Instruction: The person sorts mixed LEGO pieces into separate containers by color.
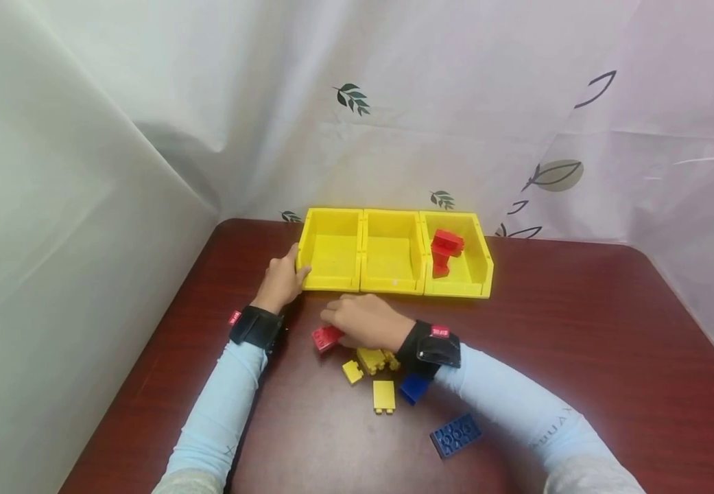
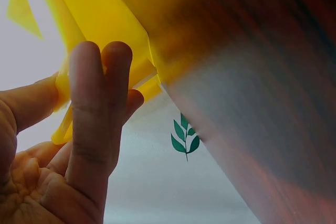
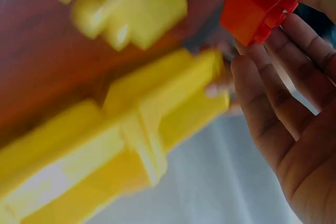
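Observation:
Three yellow bins stand in a row at the back of the dark red table: the left bin (image 1: pixel 332 250), the middle bin (image 1: pixel 392 255) and the right bin (image 1: pixel 480 264), which holds red bricks (image 1: pixel 444 250). My left hand (image 1: pixel 298 264) grips the left bin's front-left corner; in the left wrist view the hand (image 2: pixel 68 82) has the yellow wall (image 2: pixel 110 19) between thumb and fingers. My right hand (image 1: pixel 332 322) pinches a red brick (image 1: pixel 324 339) on the table in front of the bins. The right wrist view shows that hand (image 3: pixel 283 19) with the red brick (image 3: pixel 252 6) at its fingertips.
Loose yellow bricks (image 1: pixel 372 359) (image 1: pixel 384 396) lie by my right wrist, with a small blue brick (image 1: pixel 414 387) and a flat blue plate (image 1: pixel 455 434) nearer me. White leaf-print curtains close off the back and left. The table edge (image 1: pixel 165 322) runs along the left.

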Motion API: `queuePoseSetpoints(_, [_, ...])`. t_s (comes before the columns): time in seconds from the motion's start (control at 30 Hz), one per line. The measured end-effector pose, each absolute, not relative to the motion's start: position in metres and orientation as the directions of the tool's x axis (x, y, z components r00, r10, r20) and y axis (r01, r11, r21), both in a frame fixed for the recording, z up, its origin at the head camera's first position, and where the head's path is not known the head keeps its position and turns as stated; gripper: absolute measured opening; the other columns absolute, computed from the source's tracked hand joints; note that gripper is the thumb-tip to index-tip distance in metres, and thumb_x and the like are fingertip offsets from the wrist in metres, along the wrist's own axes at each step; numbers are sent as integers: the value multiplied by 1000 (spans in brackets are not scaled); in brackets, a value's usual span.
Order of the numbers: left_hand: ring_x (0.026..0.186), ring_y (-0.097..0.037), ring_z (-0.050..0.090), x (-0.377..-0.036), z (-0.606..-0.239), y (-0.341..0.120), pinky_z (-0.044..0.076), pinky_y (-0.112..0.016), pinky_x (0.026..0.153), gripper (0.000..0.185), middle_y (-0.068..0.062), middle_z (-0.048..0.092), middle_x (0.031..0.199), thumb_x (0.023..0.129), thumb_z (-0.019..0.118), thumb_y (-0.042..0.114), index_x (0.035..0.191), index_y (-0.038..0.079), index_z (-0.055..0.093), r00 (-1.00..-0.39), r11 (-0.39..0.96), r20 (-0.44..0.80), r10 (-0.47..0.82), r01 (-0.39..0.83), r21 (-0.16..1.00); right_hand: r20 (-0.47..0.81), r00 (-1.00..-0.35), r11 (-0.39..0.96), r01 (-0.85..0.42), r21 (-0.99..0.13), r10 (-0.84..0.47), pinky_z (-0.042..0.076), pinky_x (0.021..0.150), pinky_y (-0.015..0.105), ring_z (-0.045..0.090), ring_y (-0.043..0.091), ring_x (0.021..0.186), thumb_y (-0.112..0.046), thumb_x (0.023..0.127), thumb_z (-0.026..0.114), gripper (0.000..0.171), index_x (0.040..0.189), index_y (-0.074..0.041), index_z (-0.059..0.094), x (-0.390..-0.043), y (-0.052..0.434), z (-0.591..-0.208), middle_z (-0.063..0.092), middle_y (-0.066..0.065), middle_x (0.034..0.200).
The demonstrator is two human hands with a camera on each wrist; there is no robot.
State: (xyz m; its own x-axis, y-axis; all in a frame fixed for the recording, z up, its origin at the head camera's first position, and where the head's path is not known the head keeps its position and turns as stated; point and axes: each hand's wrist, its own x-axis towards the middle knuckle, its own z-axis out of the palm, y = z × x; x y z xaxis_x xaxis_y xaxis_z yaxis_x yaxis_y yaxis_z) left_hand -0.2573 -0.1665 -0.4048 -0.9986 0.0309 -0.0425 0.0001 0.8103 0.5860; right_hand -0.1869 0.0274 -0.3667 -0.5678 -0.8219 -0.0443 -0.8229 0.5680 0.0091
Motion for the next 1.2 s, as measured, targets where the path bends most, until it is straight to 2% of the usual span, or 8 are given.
queuePoseSetpoints(0.17, [99, -32, 60, -258, -405, -167, 53, -46, 99, 70, -21, 57, 130, 98, 59, 24, 156, 10, 22, -998, 815, -48, 38, 3, 579, -6, -683, 676, -722, -149, -730, 56, 86, 28, 63, 15, 95, -25, 81, 81, 38, 115, -16, 68, -203, 64, -343, 70, -1, 105])
queuePoseSetpoints(0.37, [100, -34, 61, -259, -407, -169, 51, -48, 100, 70, -24, 56, 131, 98, 60, 23, 156, 8, 22, -999, 820, -31, 36, 12, 572, 89, -825, 797, -563, -217, -558, 56, 80, 34, 60, 22, 85, -20, 80, 82, 34, 108, -9, 69, -232, 121, -317, 69, 5, 96])
queuePoseSetpoints(0.57, [99, -34, 61, -259, -408, -169, 52, -48, 99, 70, -23, 56, 130, 98, 60, 23, 156, 9, 23, -999, 820, -36, 36, 9, 572, -26, -948, 900, -294, -323, -318, 55, 81, 41, 59, 29, 89, -16, 84, 77, 29, 109, -6, 67, -260, 168, -312, 67, 13, 102])
queuePoseSetpoints(0.67, [99, -33, 61, -260, -409, -168, 52, -48, 99, 71, -22, 56, 130, 98, 60, 23, 156, 10, 22, -998, 816, -42, 38, 6, 578, -94, -970, 920, -178, -350, -224, 54, 81, 40, 57, 31, 91, -16, 85, 76, 30, 112, -5, 66, -267, 183, -313, 65, 15, 106])
queuePoseSetpoints(0.8, [99, -33, 61, -260, -408, -167, 52, -47, 98, 71, -22, 57, 129, 98, 60, 24, 156, 10, 22, -999, 815, -41, 36, 6, 579, -152, -976, 935, -95, -343, -155, 52, 77, 36, 56, 31, 88, -17, 86, 75, 29, 111, -6, 65, -274, 192, -317, 64, 14, 103])
queuePoseSetpoints(1.0, [100, -33, 61, -261, -408, -167, 51, -47, 100, 70, -22, 57, 129, 98, 61, 23, 155, 9, 23, -999, 814, -30, 33, 10, 580, -164, -980, 941, -49, -335, -110, 50, 76, 36, 57, 32, 85, -15, 86, 75, 25, 106, -5, 65, -290, 192, -323, 64, 15, 98])
queuePoseSetpoints(1.2, [95, -33, 61, -262, -407, -168, 53, -47, 97, 69, -22, 58, 122, 98, 60, 23, 155, 9, 24, -999, 814, -22, 41, 20, 581, -161, -979, 946, -65, -317, -121, 50, 75, 38, 58, 32, 84, -11, 85, 75, 19, 102, -4, 69, -304, 189, -333, 66, 15, 94])
